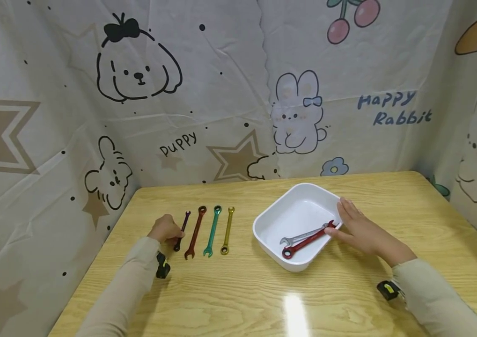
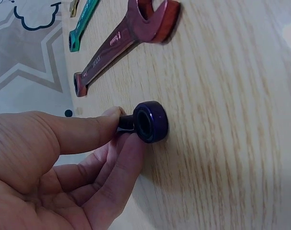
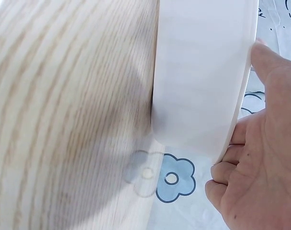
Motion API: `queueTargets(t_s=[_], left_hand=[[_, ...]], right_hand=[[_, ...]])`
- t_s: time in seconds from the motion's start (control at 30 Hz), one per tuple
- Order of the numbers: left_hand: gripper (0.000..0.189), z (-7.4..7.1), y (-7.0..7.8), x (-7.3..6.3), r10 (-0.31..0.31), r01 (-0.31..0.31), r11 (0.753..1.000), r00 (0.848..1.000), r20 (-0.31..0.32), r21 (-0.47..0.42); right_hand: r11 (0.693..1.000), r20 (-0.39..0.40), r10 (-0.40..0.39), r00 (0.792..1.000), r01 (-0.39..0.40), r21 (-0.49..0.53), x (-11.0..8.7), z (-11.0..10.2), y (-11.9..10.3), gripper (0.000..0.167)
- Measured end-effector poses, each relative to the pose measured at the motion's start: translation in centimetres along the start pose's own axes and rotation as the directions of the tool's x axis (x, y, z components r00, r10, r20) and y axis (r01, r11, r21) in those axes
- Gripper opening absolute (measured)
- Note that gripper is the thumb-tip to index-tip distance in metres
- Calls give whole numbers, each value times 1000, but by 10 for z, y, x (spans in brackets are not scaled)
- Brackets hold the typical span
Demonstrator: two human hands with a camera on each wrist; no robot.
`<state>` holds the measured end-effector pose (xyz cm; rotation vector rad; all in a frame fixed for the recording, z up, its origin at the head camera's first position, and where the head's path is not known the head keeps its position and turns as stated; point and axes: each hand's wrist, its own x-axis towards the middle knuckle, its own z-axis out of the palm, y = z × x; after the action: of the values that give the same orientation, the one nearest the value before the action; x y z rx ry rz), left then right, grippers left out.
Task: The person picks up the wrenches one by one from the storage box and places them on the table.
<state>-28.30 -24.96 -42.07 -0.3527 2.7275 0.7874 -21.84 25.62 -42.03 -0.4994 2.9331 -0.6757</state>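
Between thumb and fingers, my left hand (image 1: 166,228) pinches a small dark purple combination wrench (image 2: 152,122) near its ring end. That wrench lies at the left of a row, beside a red wrench (image 1: 196,231), a green wrench (image 1: 213,230) and a yellow wrench (image 1: 228,229). At the right, my right hand (image 1: 364,234) rests on the rim of a white plastic tub (image 1: 263,224), thumb and fingers spread along its right corner. Inside the tub a silver wrench (image 1: 301,237) and a larger red wrench (image 1: 310,241) lie side by side, their upper ends near the rim by my thumb.
The wooden table (image 1: 230,295) carries everything and reflects a bright light near its front. A printed cloth (image 1: 221,93) with cartoon animals hangs behind the table and along both sides.
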Motion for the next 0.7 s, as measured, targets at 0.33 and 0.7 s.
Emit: queueTargets(t_s=[0.33,0.7], left_hand=[[38,3,0,5,19,-19,998,1000,6,58],[23,-19,21,-2,70,-68,998,987,146,-18]], right_hand=[[1000,-4,7,1000,-7,3,0,1,0,97],[1000,5,19,1000,-19,-8,0,2,2,98]])
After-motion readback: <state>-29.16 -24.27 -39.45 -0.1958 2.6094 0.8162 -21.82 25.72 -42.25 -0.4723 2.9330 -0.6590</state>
